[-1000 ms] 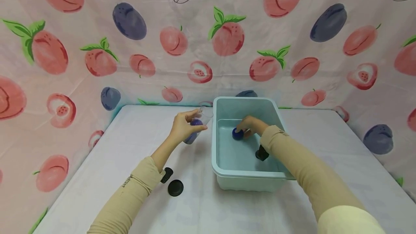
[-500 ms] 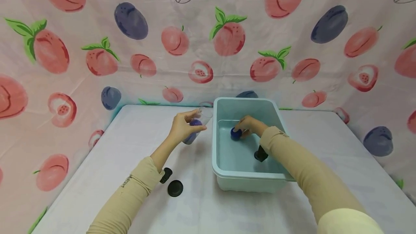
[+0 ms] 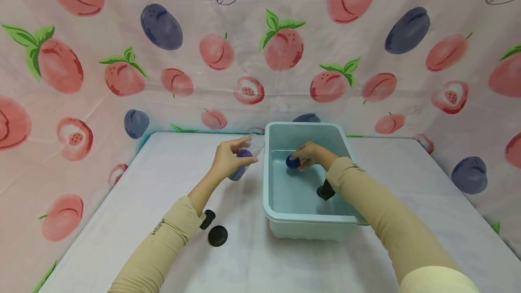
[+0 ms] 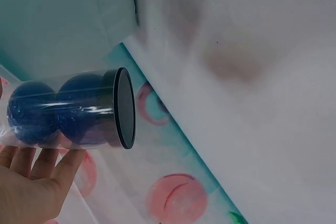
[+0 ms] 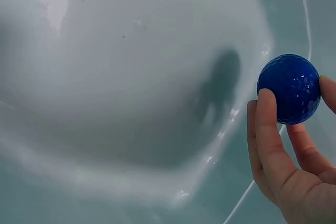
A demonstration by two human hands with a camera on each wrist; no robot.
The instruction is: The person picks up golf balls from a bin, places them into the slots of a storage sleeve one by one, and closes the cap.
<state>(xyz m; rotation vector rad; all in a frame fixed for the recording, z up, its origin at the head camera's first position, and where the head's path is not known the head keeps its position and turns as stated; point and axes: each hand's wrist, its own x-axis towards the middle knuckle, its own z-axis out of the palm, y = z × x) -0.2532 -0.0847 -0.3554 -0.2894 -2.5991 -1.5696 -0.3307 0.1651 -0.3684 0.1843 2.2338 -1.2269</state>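
Observation:
My left hand (image 3: 229,158) holds a clear plastic tube (image 3: 254,144), tilted, its rim close to the bin's left wall. Two blue balls (image 4: 32,113) lie inside the tube, and a black cap (image 4: 125,108) closes one end in the left wrist view. Inside the light blue bin (image 3: 285,217), my right hand (image 3: 315,154) pinches a blue ball (image 3: 292,162) between thumb and fingers. The right wrist view shows that ball (image 5: 290,88) held above the bin's bottom. A black object (image 3: 325,191) lies in the bin under the right forearm.
Beside the left sleeve, a small black piece (image 3: 208,219) and a round black disc (image 3: 218,236) lie on the white table (image 3: 244,257). A fruit-patterned cloth (image 3: 183,35) hangs behind the table.
My right hand has moved slightly left and upward in the bin with the blue ball. The left hand and tube have hardly moved.

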